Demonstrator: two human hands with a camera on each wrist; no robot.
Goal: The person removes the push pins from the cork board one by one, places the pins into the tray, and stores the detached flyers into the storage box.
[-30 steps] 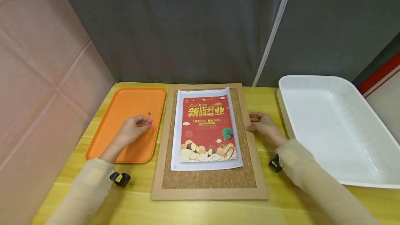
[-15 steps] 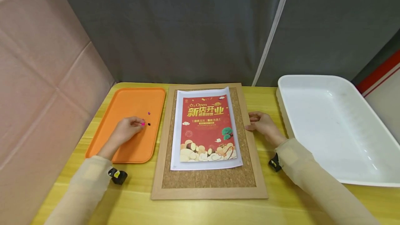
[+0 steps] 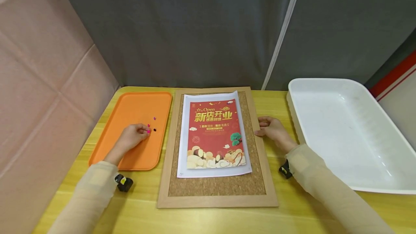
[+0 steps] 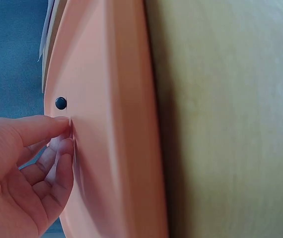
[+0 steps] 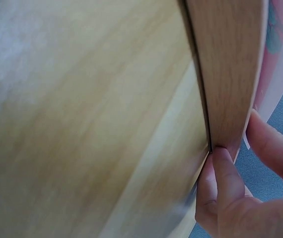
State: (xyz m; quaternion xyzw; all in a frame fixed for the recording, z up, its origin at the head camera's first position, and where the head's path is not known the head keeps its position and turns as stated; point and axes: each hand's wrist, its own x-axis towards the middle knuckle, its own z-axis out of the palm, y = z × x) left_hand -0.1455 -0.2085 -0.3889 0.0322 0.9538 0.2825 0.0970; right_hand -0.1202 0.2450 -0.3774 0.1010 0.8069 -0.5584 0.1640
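Observation:
My left hand (image 3: 132, 137) is over the orange tray (image 3: 143, 101) and pinches a small pink pushpin (image 3: 148, 131) between thumb and fingertips; the fingers mostly hide it in the left wrist view. Close by on the tray lie a black round-headed pin (image 4: 60, 103), another pink piece (image 3: 148, 125) and a purple piece (image 3: 154, 118). A framed cork board (image 3: 217, 187) carries a red poster (image 3: 214, 136) on a white sheet (image 3: 211, 172). At the board's right side, my right hand (image 3: 274, 132) grips the wooden frame (image 5: 226, 64), thumb on the face and fingers against the edge.
A large white tub (image 3: 344, 136) stands on the wooden table (image 3: 208, 221) at the right. Grey curtain (image 3: 182, 28) closes off the back, and a pinkish padded wall (image 3: 52, 82) rises at the left.
My left hand has shifted a little left over the tray with the pink pushpin, uncovering the black pin and a second pink piece. The right hand has stayed on the frame.

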